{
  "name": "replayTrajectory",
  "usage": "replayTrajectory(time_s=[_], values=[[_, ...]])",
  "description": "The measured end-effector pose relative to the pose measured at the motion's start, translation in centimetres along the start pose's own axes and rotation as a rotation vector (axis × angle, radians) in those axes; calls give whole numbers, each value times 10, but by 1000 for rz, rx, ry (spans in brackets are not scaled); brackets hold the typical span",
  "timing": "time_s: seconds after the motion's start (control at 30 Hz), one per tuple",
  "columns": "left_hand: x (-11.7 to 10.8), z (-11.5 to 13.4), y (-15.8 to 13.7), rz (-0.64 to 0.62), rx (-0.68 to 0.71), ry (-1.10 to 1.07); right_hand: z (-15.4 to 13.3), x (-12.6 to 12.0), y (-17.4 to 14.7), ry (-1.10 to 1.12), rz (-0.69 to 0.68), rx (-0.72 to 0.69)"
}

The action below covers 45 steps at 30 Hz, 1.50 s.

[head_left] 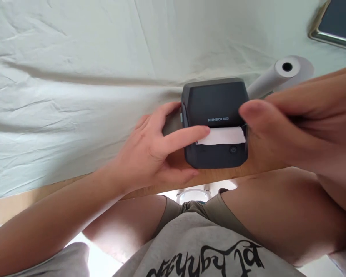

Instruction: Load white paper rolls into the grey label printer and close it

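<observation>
A dark label printer (pixel 216 102) marked NIIMBOT sits near the table's front edge. My left hand (pixel 158 150) grips its left side, the thumb at the front edge and a finger resting on the lid by the paper slot. From that slot sticks a short strip of white paper (pixel 223 136) with a ragged right edge. My right hand (pixel 302 123) is at the printer's right side, closer to the camera, with thumb and fingers drawn together in a pinch. Whatever lies between those fingertips is hidden.
Behind my right hand lies a white paper roll (pixel 286 69) with a dark core. A dark flat device with a shiny rim (pixel 334 38) is at the top right. Wrinkled pale cloth (pixel 89 50) covers the table, leaving a wooden front edge (pixel 60 188). My legs are below.
</observation>
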<state>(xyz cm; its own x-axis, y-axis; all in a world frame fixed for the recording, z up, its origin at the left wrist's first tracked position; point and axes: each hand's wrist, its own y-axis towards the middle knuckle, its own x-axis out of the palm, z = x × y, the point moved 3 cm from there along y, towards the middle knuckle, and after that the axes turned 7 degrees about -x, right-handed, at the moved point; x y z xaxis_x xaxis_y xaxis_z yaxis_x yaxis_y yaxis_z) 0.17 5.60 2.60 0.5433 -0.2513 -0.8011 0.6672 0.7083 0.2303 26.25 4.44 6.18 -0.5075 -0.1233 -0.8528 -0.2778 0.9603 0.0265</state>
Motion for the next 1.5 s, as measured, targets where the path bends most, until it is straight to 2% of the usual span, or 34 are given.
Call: replayTrajectory(time_s=[0.07, 0.13, 0.2, 0.37, 0.43, 0.5, 0.63, 0.87, 0.97, 1.07, 1.17, 1.3, 1.5], values=[[1, -1, 0, 20, 15, 23, -4, 4, 2, -30, 22, -86], [2, -2, 0, 31, 19, 61, -5, 6, 4, -28, 14, -113], [3, -2, 0, 36, 11, 85, -2, 7, 6, 17, -56, -32], [4, -1, 1, 25, -21, 57, 10, 12, 11, 136, -299, 290], [4, -2, 1, 27, -17, 47, 13, 14, 13, 131, -357, 401], [6, -4, 1, 24, -12, 57, 14, 14, 14, 133, -382, 455], [6, -5, 1, 69, 14, 70, 9, 14, 15, 168, -373, 430], [5, 3, 4, 40, -20, 131, 12, 19, 10, 160, -261, 413], [5, 4, 5, 41, -25, 157, 14, 20, 9, 214, -213, 290], [6, 4, 5, -37, -51, 213, 13, 18, 10, 255, -164, 144], [7, 5, 2, -115, -77, 244, 12, 18, 10, 201, -141, 152], [7, 10, -3, -138, -111, 261, 10, 21, 11, 176, -119, 161], [7, 17, -11, -60, -68, 333, 7, 21, 8, 159, -74, 107]])
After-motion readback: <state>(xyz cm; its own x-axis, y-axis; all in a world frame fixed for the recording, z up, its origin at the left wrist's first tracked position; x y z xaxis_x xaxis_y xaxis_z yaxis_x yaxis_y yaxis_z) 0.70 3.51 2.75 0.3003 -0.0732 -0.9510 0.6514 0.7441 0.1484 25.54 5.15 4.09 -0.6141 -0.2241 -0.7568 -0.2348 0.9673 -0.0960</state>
